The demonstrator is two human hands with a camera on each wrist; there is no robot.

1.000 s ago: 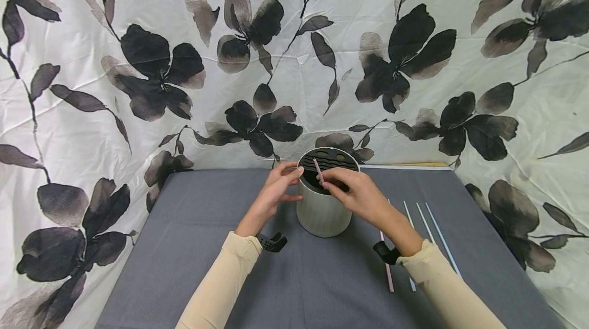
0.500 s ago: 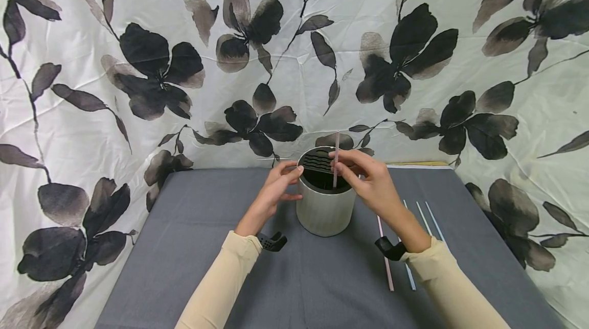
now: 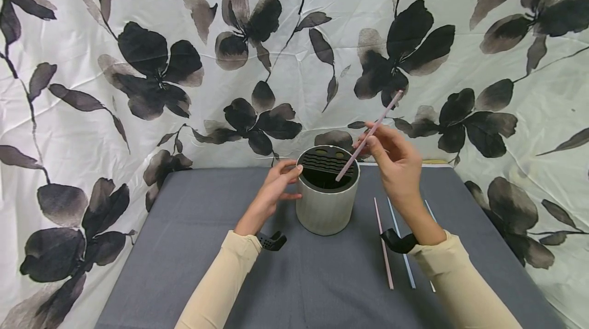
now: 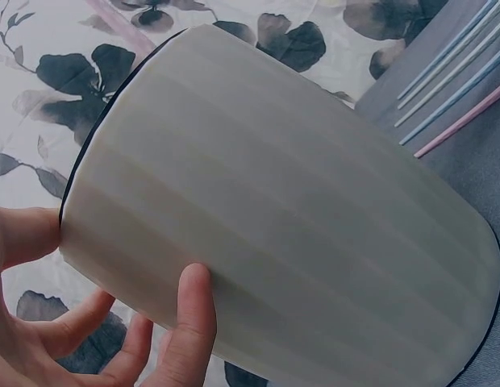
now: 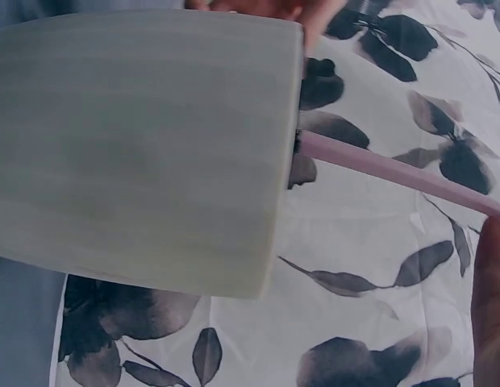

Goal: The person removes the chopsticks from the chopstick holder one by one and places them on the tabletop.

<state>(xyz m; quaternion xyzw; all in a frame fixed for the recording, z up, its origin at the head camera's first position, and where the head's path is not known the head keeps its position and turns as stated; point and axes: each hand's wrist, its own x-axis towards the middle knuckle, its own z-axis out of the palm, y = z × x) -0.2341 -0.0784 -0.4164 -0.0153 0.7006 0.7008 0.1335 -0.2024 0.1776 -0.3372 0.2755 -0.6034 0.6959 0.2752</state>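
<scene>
A light grey cylindrical holder with a black slotted insert stands upright on the cloth. My left hand touches its left side near the rim; in the left wrist view, one fingertip lies against the wall while other fingers hang loosely. Between thumb and fingers of my right hand is a pinched pink straw. That straw slants, its lower end over the holder's dark front opening. In the right wrist view the same straw runs from the holder's rim toward my hand.
Right of the holder lie a pink straw, a blue straw and others, partly hidden by my right arm. They rest on a grey cloth-covered table. A white sheet with dark flowers hangs behind.
The pink straw has risen out of the holder's opening and now leans right. My right hand has moved up and to the right with it. My left hand has stayed in place.
</scene>
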